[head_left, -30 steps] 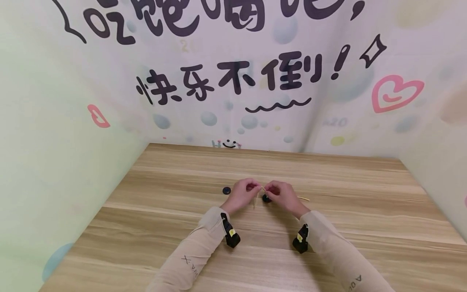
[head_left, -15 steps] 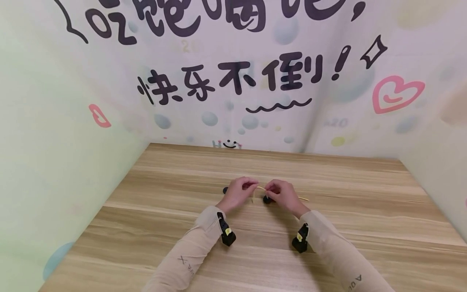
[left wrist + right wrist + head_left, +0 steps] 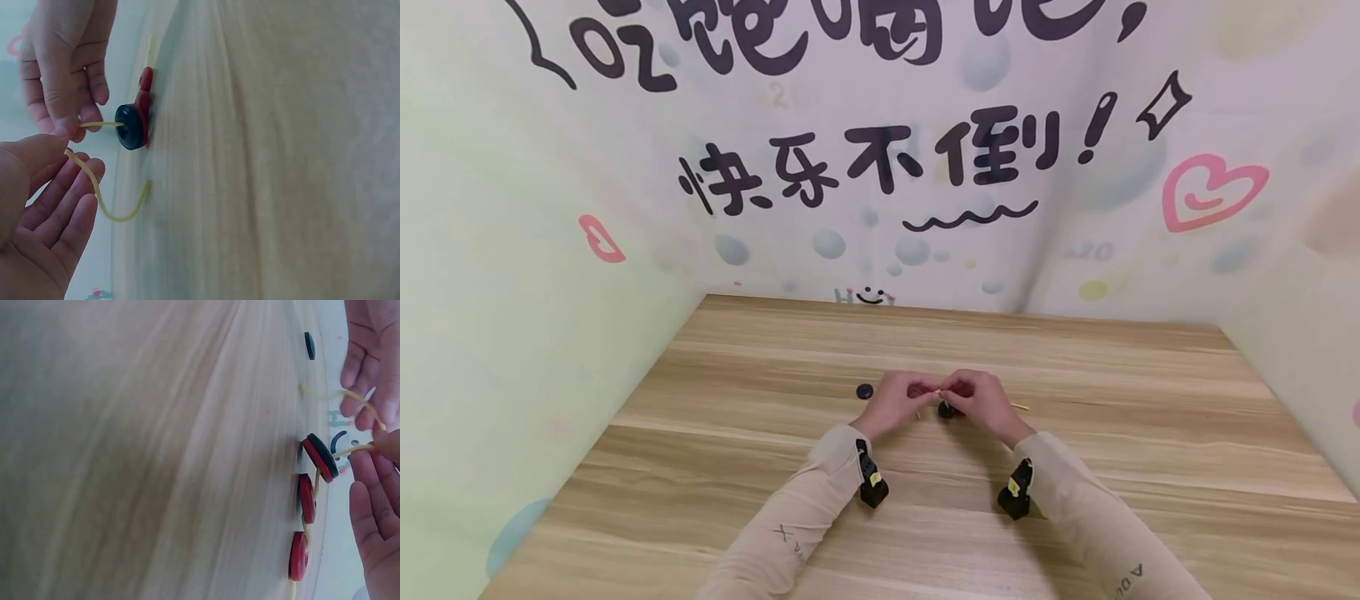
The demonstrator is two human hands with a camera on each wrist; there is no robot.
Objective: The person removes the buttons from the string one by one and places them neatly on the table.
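Observation:
In the head view my left hand (image 3: 897, 398) and right hand (image 3: 981, 402) meet, fingertips touching or nearly so. A thin yellow cord (image 3: 94, 181) is pinched between thumb and fingertips of the left hand, its loose end curving down toward the table. The right hand (image 3: 381, 506) pinches the same cord just above a dark green or black button-like disc (image 3: 130, 127). That disc is threaded on the cord and lies against a red disc. Further red discs (image 3: 299, 556) are strung along it, resting on the table mostly behind the right hand.
A separate dark disc (image 3: 865, 391) lies on the wood-grain table (image 3: 940, 533) left of the left hand. The cord's other end (image 3: 1019, 407) sticks out right of the right hand. A printed cloth wall (image 3: 820, 267) rises behind the table.
My left hand drew away to the left with the cord, exposing a length of it, then came back to the right hand. The right hand stays nearly in place.

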